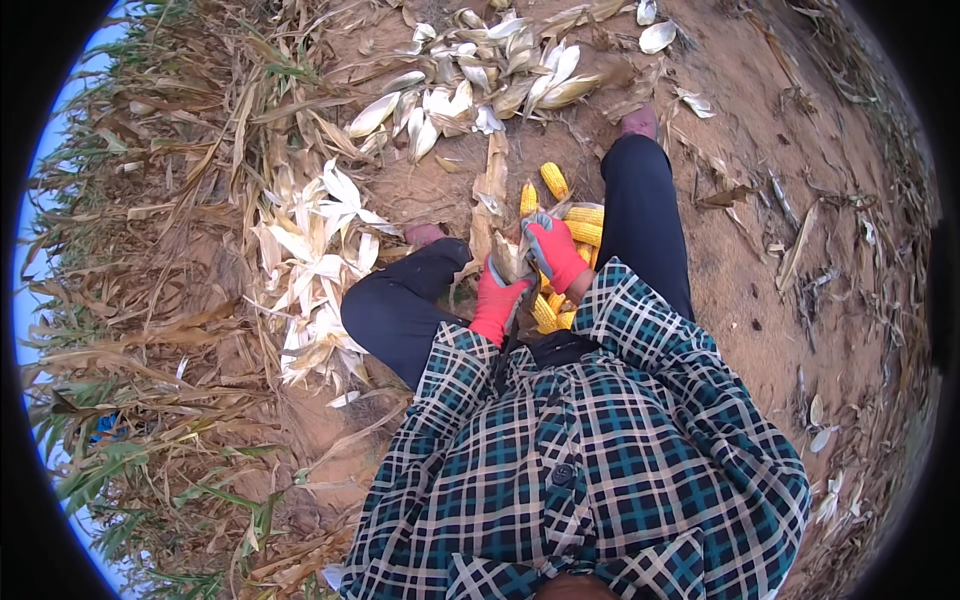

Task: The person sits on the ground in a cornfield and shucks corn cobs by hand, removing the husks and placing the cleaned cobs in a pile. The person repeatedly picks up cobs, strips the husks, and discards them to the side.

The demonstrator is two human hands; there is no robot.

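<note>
My left hand [495, 304], in a red and grey work glove, grips the lower part of a corn ear in dry husk [511, 259] between my knees. Against the upper right side of that same ear, my right hand [553, 247], gloved alike, has its fingers closed on the husk. Under and beside my right hand lie several husked yellow corn cobs [583, 231]. One cob [553, 181] rests just above the others on the soil. The kernels of the ear between my hands are hidden by its husk and my gloves.
Pale stripped husks [315, 262] are heaped left of my bent left leg [405, 296]. Another husk pile [487, 75] lies on the soil farther ahead. Dry corn stalks [187, 180] cover the left side. My right leg [646, 217] borders the cobs; scattered leaves and stalks lie beyond it.
</note>
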